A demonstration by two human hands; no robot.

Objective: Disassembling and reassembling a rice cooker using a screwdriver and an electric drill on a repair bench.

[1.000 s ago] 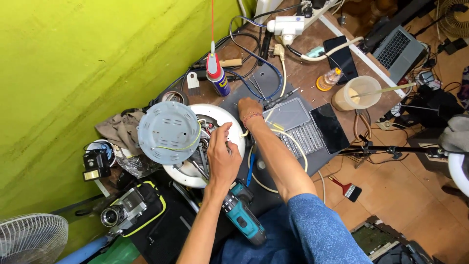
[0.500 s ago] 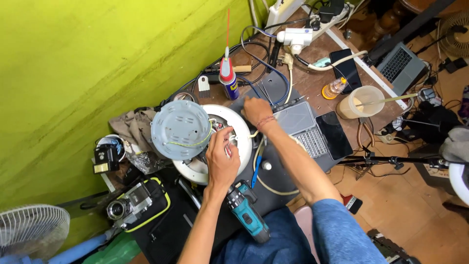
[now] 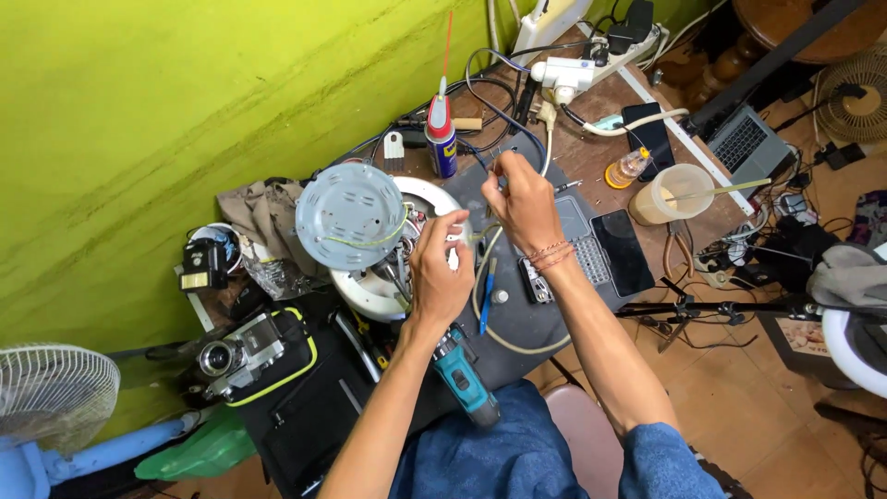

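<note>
White plastic makes up the round appliance base (image 3: 370, 286) that sits near the middle of the cluttered workbench (image 3: 517, 323), with a grey ribbed disc-shaped cover (image 3: 349, 215) tipped up over its ten o'clock edge and bare wiring showing beneath. The left hand (image 3: 439, 268) rests at the base's three o'clock rim, its fingers pinched round a small white connector piece (image 3: 455, 237) with thin wires running from it. The right hand (image 3: 522, 199) hovers just to the two o'clock side of the left, fingers curled shut on a thin metal tool (image 3: 499, 159) whose tip points toward twelve o'clock; what kind of tool it is cannot be told. A beige cable (image 3: 490, 314) loops across the dark mat between the two forearms, and a blue-handled screwdriver (image 3: 486, 296) lies beside it. At six o'clock from the left wrist a teal cordless drill (image 3: 462, 379) lies against the person's blue-clad lap. At twelve o'clock from the base stands a blue and red spray can (image 3: 442, 139) with a red straw. Toward three o'clock of the right hand lie a dark phone (image 3: 624, 251) and, farther out, a translucent plastic cup (image 3: 674, 192). At eight o'clock from the base a camera (image 3: 236, 351) rests in a black bag with yellow trim.
</note>
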